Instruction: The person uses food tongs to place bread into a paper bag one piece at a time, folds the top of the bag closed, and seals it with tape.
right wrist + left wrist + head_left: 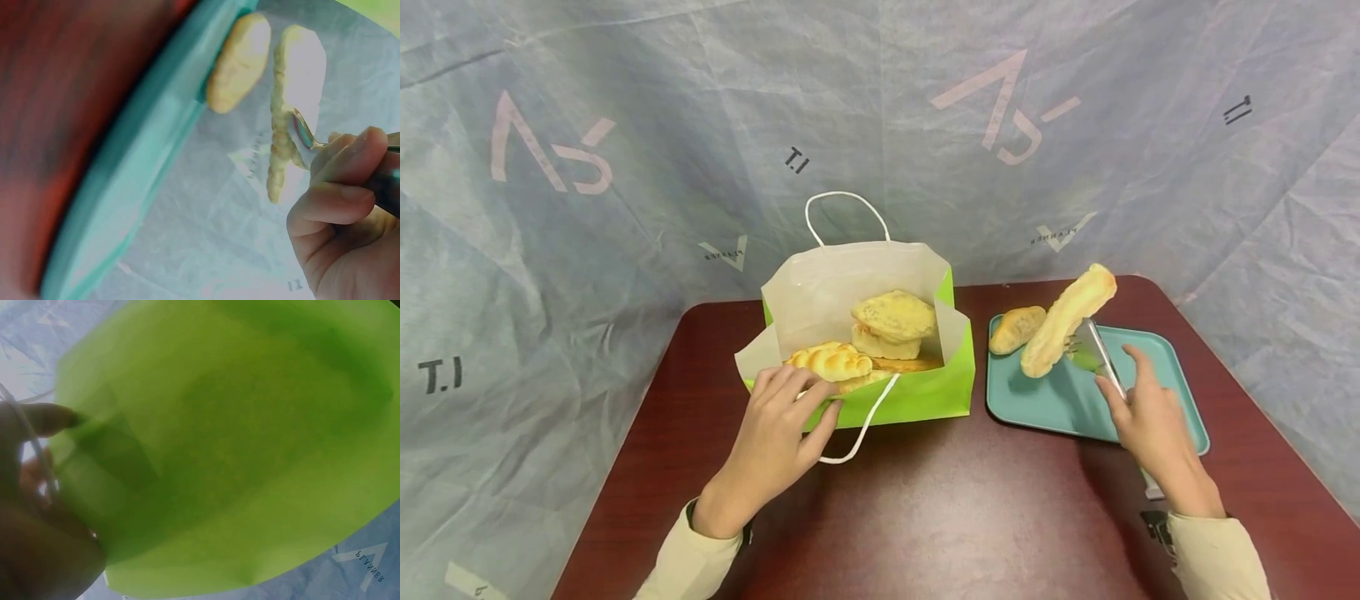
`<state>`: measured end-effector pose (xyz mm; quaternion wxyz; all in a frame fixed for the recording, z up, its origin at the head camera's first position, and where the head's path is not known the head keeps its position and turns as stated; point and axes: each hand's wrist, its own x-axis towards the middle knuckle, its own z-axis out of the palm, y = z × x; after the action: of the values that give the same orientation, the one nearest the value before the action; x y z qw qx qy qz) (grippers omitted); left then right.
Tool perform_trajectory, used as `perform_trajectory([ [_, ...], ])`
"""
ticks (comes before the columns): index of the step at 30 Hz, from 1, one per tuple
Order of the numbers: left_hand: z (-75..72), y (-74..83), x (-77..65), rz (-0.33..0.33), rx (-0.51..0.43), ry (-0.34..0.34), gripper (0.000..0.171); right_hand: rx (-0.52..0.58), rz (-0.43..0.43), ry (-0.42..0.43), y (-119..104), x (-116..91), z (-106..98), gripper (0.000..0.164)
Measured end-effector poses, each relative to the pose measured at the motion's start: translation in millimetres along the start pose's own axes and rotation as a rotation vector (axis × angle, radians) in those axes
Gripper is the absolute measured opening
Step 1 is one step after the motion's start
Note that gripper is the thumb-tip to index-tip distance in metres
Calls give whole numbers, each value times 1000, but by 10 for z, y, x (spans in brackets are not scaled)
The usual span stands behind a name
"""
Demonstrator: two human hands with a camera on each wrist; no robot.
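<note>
My right hand (1157,429) holds metal food tongs (1105,358). Clamped in their tips, a long pale bread stick (1063,325) is raised at a slant above the teal tray (1142,367). The right wrist view shows my curled fingers (353,159) around the tongs beside that bread. At the left, my left hand (782,429) grips the front rim of a green paper bag (917,400), thumb toward the outside. Inside the open bag lie several breads, among them a braided bun (831,361) and a round yellow-topped one (895,315). The bag's green side fills the left wrist view.
A small oval bread roll (1017,330) lies at the tray's back left corner. White cord handles (847,194) rise behind the bag and droop over its front. Under everything is a dark red table (925,517), with a grey printed cloth (700,125) hanging behind it.
</note>
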<state>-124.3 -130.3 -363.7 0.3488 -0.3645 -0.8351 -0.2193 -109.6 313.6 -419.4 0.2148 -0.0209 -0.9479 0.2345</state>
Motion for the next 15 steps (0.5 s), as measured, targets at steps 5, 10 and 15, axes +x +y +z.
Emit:
perform_trajectory([
  [5, -10, -3, 2, -2, 3, 3, 4, -1, -75, 144, -157, -1, -180, 62],
  [10, -14, -2, -5, -6, 0, 0, 6, 26, -164, 254, -340, 19, -316, 62],
  [15, -18, 4, -9, -2, 0, -4, 5, 67, -238, 335, -600, 62, -430, 60],
])
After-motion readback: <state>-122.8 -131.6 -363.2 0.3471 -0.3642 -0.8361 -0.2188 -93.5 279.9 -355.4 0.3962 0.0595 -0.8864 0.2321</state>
